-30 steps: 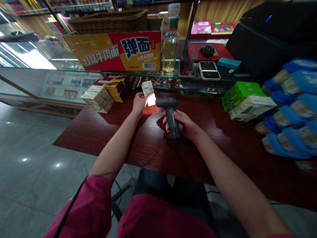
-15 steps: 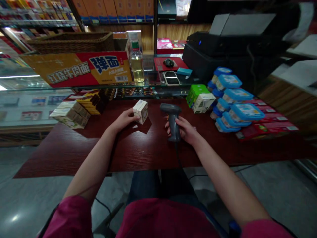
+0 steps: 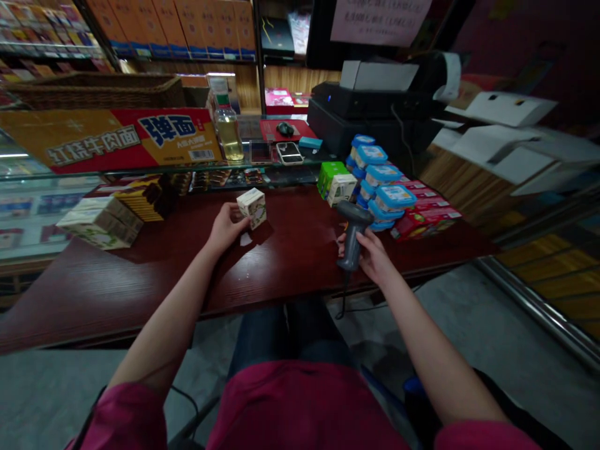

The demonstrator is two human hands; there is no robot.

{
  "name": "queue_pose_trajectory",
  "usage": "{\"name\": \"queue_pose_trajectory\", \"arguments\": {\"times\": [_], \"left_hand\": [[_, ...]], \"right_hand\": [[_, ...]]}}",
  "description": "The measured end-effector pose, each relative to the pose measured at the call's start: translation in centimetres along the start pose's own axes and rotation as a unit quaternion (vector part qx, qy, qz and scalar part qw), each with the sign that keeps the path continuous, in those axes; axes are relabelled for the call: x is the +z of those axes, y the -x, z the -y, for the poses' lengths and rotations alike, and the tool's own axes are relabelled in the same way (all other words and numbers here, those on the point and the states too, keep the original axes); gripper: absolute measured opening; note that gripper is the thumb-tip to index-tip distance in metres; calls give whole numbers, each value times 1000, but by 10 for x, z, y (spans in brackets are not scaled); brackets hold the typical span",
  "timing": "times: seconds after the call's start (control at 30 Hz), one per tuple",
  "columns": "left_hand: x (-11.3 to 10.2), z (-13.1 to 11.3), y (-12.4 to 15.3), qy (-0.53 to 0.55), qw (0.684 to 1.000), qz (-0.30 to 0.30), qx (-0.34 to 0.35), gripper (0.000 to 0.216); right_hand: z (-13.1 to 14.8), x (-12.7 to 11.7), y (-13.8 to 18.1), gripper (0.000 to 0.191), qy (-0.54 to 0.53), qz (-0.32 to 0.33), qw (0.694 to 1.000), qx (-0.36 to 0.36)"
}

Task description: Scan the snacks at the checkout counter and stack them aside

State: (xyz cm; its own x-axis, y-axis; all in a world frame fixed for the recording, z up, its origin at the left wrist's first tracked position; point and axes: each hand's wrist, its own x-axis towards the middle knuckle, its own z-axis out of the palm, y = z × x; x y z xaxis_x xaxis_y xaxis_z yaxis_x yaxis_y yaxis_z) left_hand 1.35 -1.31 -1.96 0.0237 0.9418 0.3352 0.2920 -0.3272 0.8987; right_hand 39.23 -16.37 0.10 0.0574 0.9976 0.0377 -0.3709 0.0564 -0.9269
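Note:
My left hand [image 3: 225, 227] is closed on a small white carton [image 3: 252, 207], holding it just above the dark red wooden counter [image 3: 154, 269]. A dark grey barcode scanner [image 3: 352, 232] is gripped by its handle in my right hand [image 3: 370, 253], its head pointing away from me and a cable hanging below. The scanner sits to the right of the carton, apart from it. A small white scrap [image 3: 245, 239] lies on the counter under the carton.
White cartons [image 3: 99, 222] and brown-yellow boxes [image 3: 140, 199] are stacked left. Green and white cartons [image 3: 335, 181], blue-lidded tubs [image 3: 379, 187] and red packs [image 3: 422, 212] lie right. On the glass shelf [image 3: 140, 169]: noodle box [image 3: 112, 137], bottle [image 3: 229, 128], phone [image 3: 289, 152]. A black till [image 3: 365, 115] stands behind.
My left hand lowered the carton from in front of the scanner down near the counter. My right hand carried the scanner rightward. My view turned right, showing more of the till side.

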Motion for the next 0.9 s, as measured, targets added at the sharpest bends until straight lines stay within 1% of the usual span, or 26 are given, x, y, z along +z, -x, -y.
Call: {"name": "queue_pose_trajectory", "arguments": {"times": [0.07,0.17,0.23,0.27,0.33,0.4,0.47,0.5,0.53,0.6,0.7,0.8,0.9], "left_hand": [[25,-9,5,-10,999,37,16,43],[72,-26,8,4,992,114,61,43],[109,-35,5,-6,986,133,97,45],[128,-39,2,-5,985,138,104,46],[167,-45,-6,40,983,150,94,48],[201,-50,-14,111,980,156,62,47],[229,-54,-20,152,977,148,32,42],[239,-56,-22,153,978,138,23,39],[246,-57,-23,141,982,127,22,36],[254,-59,-25,92,990,100,35,31],[257,-61,-26,26,996,75,45,25],[258,-63,-27,11,997,69,16,25],[261,-69,-26,-35,998,47,2,27]], "right_hand": [[4,-5,6,36,7,-4,1000,-4],[7,-12,12,39,6,-3,1000,-10],[7,-14,14,40,-2,-1,1000,-19],[6,-15,15,40,-7,-1,1000,-26],[5,-15,15,39,-14,-4,999,-35],[4,-15,15,39,-16,-11,999,-40],[3,-14,15,41,-15,-18,999,-40],[3,-14,15,41,-15,-19,999,-39],[4,-14,15,41,-16,-19,999,-38],[4,-15,16,41,-23,-20,999,-38],[5,-17,17,45,-41,-25,998,-48],[4,-20,19,48,-61,-30,996,-61],[4,-22,19,48,-67,-42,994,-77]]}}
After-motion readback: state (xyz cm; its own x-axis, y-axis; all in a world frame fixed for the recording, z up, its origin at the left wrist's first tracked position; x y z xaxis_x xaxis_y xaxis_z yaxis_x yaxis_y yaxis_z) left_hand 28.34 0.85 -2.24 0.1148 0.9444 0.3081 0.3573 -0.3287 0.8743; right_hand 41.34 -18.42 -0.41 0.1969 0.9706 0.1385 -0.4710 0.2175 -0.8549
